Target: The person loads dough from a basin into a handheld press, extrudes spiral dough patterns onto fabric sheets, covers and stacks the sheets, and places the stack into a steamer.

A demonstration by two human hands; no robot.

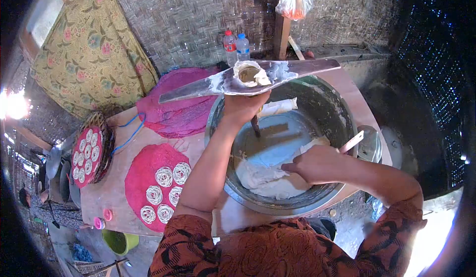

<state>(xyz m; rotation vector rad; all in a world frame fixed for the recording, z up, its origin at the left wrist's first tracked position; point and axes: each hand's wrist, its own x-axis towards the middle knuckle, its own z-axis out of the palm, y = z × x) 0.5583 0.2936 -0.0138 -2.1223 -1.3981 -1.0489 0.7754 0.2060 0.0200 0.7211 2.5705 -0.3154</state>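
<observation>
My left hand is closed round the underside of a long wooden dough press, raised over the far rim of a wide dark basin. White dough is smeared about the press's round opening. Inside the basin, my right hand digs into a mass of pale dough, its fingers partly buried and curled on it. A white cylinder leans inside the basin behind the dough. On a pink cloth to the left lie several coiled noodle-like rounds.
Another pink round with coils rests on a woven basket at the table's left end. A crumpled pink cloth and two bottles are at the back. A glass jar stands right of the basin. Another person is far left.
</observation>
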